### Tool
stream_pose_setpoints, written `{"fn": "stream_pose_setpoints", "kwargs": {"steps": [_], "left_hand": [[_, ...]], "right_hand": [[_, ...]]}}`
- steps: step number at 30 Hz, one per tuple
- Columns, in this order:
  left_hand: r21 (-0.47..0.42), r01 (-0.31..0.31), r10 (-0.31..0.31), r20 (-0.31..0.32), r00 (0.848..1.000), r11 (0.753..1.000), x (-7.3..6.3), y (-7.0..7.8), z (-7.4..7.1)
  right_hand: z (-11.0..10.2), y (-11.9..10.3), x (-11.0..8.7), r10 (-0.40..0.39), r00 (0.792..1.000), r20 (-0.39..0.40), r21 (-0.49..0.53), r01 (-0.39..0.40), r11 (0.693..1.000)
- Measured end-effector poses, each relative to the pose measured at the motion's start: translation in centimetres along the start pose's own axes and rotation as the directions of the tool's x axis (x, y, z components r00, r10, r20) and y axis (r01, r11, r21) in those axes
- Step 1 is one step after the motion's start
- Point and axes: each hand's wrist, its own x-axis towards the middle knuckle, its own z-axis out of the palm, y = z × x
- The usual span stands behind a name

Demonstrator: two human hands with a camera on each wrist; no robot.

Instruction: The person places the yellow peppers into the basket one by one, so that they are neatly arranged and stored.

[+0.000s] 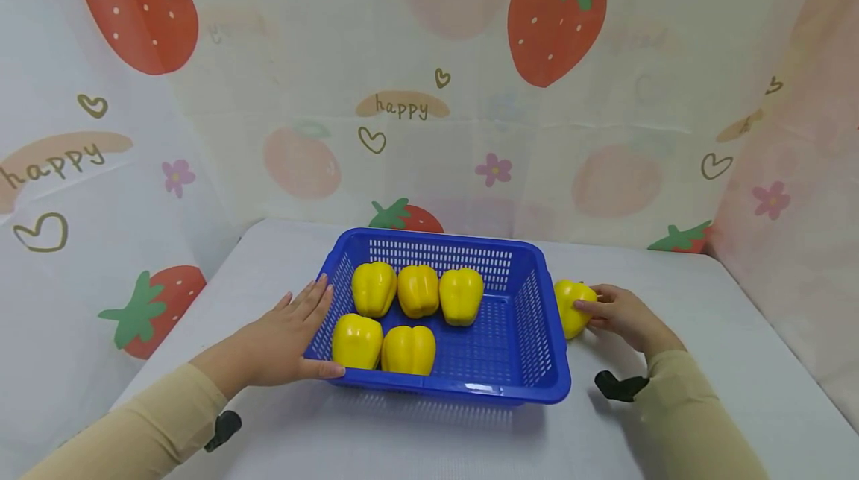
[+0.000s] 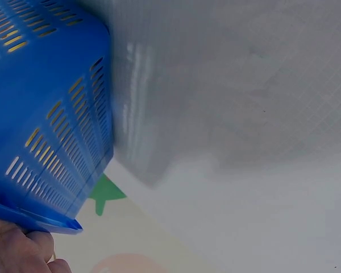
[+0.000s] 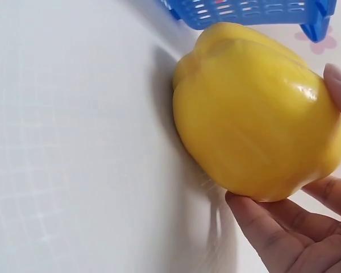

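A blue plastic basket point(image 1: 470, 389) with slotted walls stands in the middle of the table. Three yellow bell peppers point(image 1: 418, 291) sit in a row along its back, and two more point(image 1: 408, 350) lie at the front left. My left hand point(image 1: 288, 338) rests on the basket's left rim, fingers straight and thumb at the front corner. Just outside the basket's right wall, my right hand point(image 1: 627, 316) grips another yellow bell pepper point(image 3: 256, 114) between thumb and fingers. In the right wrist view this pepper is close to the white tabletop; I cannot tell whether it touches.
White tabletop point(image 1: 678, 301) extends around the basket. Behind and at both sides hangs a pale cloth point(image 1: 510, 122) printed with strawberries, hearts and flowers. A black strap end point(image 1: 620, 386) sticks out at the right wrist, and another point(image 1: 224, 430) at the left.
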Motion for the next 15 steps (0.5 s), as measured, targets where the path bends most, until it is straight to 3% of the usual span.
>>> {"fn": "stream_pose_setpoints", "kwargs": {"steps": [15], "left_hand": [[0.002,-0.001,0.001,0.001,1.000,1.000,-0.1,0.1,-0.1]], "right_hand": [[-2.1,-0.7,-1.0,-0.075,0.997,0.002,-0.075,0.075,0.994]]}}
